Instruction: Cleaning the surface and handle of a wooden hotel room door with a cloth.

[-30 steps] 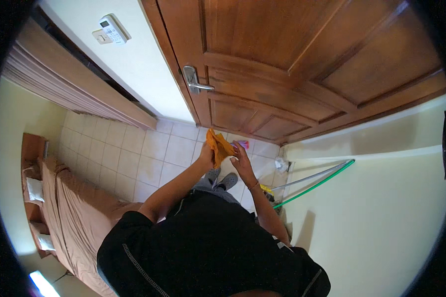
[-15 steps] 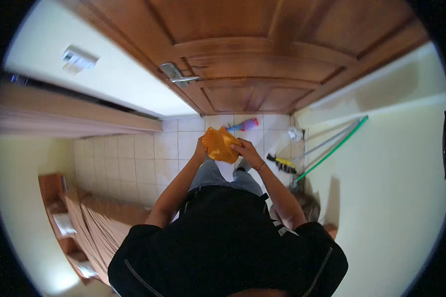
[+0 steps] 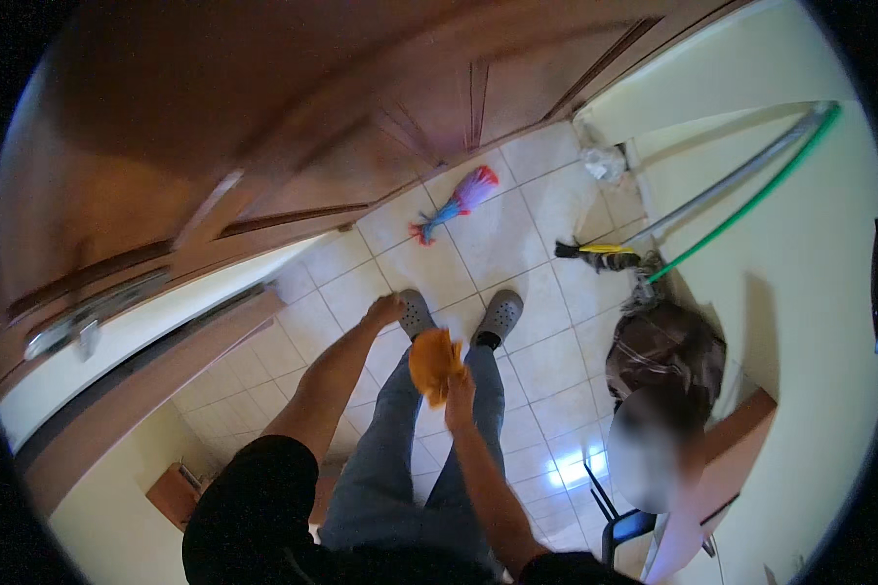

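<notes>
A crumpled orange cloth [image 3: 432, 367] hangs bunched in front of my legs, gripped at its lower right by my right hand [image 3: 460, 400]. Its fingers are closed round the bunched part. Away from the cloth, up and to the left, my left hand [image 3: 386, 310] is curled into a fist beside my left shoe, with nothing visible in it. Below both hands are my grey clogs [image 3: 498, 318] on the tiles. Past them, near the foot of the door, lies a blue, purple and red bundle [image 3: 457, 203], narrow at one end.
A wooden door [image 3: 332, 117] with a metal handle [image 3: 90, 327] spans the far side. Against the right wall lean a grey pole [image 3: 732, 185] and a green pole [image 3: 751, 210], above a yellow-and-black brush head [image 3: 598, 253]. Crumpled plastic [image 3: 605, 164] and a dark brown bag [image 3: 665, 353] lie nearby.
My left hand has come off the orange cloth, leaving it in my right hand alone. The cloth has moved lower and bunched up. My view has turned and the door edge has shifted left.
</notes>
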`<state>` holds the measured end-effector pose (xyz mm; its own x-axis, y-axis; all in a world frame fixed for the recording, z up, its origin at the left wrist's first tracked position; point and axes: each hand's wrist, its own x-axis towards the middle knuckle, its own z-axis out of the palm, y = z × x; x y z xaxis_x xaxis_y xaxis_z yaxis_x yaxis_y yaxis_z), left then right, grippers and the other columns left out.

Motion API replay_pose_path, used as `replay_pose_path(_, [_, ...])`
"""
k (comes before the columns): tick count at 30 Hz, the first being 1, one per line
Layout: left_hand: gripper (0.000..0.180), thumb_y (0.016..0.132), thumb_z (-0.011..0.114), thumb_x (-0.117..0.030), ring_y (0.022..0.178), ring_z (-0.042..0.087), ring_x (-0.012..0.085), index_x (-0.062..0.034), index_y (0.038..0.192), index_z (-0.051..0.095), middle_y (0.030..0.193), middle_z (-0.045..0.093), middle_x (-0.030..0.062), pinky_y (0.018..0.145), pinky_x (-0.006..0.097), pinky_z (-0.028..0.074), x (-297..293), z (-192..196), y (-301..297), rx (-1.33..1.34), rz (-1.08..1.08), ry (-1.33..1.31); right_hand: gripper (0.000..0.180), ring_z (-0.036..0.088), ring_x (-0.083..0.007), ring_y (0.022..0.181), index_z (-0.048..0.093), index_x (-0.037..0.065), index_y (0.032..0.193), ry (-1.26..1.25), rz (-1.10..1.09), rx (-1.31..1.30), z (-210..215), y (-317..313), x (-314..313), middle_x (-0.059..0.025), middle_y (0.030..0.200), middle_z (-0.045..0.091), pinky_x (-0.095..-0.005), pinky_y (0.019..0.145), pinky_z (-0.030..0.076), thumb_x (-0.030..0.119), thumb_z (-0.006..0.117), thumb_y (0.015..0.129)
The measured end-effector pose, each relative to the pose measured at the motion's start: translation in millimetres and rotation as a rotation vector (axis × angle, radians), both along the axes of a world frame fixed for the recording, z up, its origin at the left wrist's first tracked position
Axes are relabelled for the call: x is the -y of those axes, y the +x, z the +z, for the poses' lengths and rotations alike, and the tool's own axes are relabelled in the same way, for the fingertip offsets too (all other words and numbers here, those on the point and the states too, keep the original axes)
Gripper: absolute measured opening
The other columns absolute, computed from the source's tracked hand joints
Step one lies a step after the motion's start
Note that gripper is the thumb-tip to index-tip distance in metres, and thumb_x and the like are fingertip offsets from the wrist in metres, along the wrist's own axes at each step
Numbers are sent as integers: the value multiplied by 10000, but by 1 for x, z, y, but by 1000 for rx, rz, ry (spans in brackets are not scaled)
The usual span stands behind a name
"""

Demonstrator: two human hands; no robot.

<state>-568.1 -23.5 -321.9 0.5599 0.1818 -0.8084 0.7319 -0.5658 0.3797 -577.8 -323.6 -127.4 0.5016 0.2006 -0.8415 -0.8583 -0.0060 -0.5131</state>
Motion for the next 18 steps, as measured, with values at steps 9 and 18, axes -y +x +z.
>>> replay_pose_path(9, [269,939,735,-183,1355,555,433,-194,1207,732,1208,707,195,1074,657,442,-81,-301,138,663,-202,639,403,668,-213,1299,555,11,1502,34,-173,-687,-21,-47,-11,-82,1400,664,-378,1140,541,76,564,1104])
replay_pose_path(18, [199,988,659,-176,1053,687,474,-113,1168,718,1203,622,274,875,585,595,-1,-220,55,267,48,-68,454,676,-234,1259,573,-24,1474,102,-139,-525,-34,-64,8,-94,1359,666,-369,1126,552,-11,576,1021])
